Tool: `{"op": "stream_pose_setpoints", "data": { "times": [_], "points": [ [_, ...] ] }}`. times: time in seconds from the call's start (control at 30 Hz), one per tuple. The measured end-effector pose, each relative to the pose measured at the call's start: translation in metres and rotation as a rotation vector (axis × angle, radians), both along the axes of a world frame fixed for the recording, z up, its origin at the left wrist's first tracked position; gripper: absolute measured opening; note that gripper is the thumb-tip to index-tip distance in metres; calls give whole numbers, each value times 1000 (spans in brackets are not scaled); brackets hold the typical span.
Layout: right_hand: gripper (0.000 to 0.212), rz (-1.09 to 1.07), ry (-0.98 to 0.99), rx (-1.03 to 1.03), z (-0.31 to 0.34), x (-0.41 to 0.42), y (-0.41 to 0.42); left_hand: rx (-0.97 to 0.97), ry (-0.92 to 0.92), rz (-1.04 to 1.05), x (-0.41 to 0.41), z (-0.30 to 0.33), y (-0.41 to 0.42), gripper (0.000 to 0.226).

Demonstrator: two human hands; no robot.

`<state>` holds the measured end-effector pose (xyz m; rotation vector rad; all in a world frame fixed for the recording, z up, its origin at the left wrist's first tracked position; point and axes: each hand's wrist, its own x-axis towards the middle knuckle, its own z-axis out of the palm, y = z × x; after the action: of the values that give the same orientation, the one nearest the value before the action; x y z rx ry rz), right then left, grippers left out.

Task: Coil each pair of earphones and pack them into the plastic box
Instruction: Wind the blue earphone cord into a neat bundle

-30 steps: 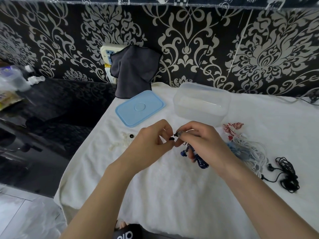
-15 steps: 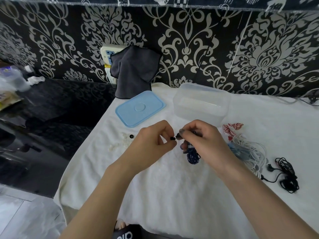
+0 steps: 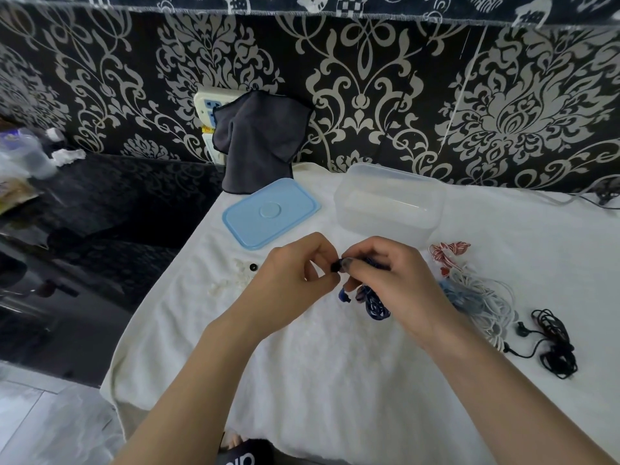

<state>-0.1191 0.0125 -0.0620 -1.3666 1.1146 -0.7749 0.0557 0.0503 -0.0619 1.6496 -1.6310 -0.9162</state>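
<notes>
1. Dark blue earphones: hanging in a loose bundle over the white cloth, in front of the plastic box.
2. Right hand: fingers curling round the blue cord, fingertips pinching a black earbud.
3. Left hand: thumb and forefinger pinching the same earbud from the other side.
4. Plastic box: standing open; blue lid lying just left of it.
5. Right of the hands: red-striped earphones, white earphones, black earphones, lying uncoiled.
</notes>
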Motion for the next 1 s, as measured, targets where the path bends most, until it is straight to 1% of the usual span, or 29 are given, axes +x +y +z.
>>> {"op": "stream_pose_setpoints", "data": {
  "times": [0.23,0.4,0.77,0.87,1.0],
  "points": [
    [8,-1,28,7,1,0,0,-28,13,6,3,1,1,15],
    [6,8,-16,35,4,-2,0,-54,16,6,4,3,1,13],
    [11,-4,-105,76,12,-7,-1,-48,142,1,2,13,1,11],
    [14,16,-121,90,14,-8,0,-40,177,-4,2,15,1,10],
    [16,62,-142,115,17,-10,-1,-28,267,1,4,16,2,10]
  ]
}}
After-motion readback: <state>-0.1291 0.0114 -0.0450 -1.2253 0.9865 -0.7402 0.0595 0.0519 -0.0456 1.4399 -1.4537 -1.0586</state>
